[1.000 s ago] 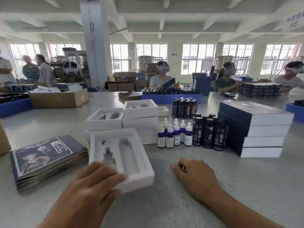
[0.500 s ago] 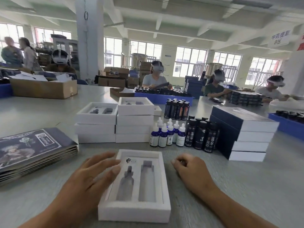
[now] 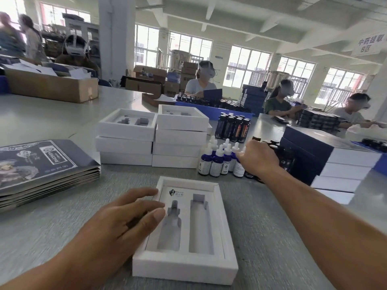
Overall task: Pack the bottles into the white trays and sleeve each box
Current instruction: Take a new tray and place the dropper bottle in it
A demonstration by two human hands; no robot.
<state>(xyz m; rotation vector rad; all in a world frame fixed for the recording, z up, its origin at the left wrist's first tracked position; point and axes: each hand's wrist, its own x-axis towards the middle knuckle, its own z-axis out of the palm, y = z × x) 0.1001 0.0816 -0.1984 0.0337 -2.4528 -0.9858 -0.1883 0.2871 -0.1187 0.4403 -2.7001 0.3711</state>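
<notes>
Tray: white tray empty, near centre of surface | Left hand flat, fingers spread on its left rim | Right hand at dropper bottles beyond; grip not discernible, fingertips hidden | Handling: bottles likely light, slick, breakable; take by body | Dark bottles behind hand mostly hidden

The empty tray lies nearest; behind it tray stacks, dropper bottles to their right.
</notes>
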